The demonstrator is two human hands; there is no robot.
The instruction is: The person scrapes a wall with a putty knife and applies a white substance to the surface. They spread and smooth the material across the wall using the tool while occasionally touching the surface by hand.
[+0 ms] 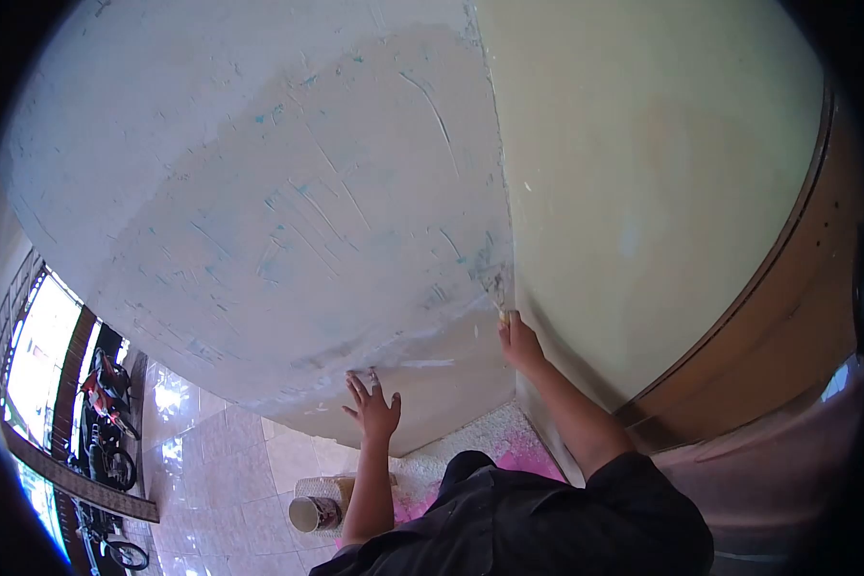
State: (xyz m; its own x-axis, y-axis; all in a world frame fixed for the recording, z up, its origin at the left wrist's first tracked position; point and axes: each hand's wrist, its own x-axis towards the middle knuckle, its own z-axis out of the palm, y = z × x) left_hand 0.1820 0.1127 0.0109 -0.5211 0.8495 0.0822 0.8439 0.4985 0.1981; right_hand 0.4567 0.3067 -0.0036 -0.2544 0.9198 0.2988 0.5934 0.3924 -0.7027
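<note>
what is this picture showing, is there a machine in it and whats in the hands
There is no machine, just a person's two bare hands. The single, curved-looking picture comes from a camera worn on the head, looking forward and down. The right hand grips what looks like a putty knife at the scratched wall, near its corner. The left hand is spread at that wall, holding nothing. Blue-green marks dot the wall. A bucket shows beside the left forearm.

Two hands (379, 417); one handheld tool (502, 312); two wall faces (355, 173); one bucket (327, 515); at least two motorcycles (108, 398)
</note>
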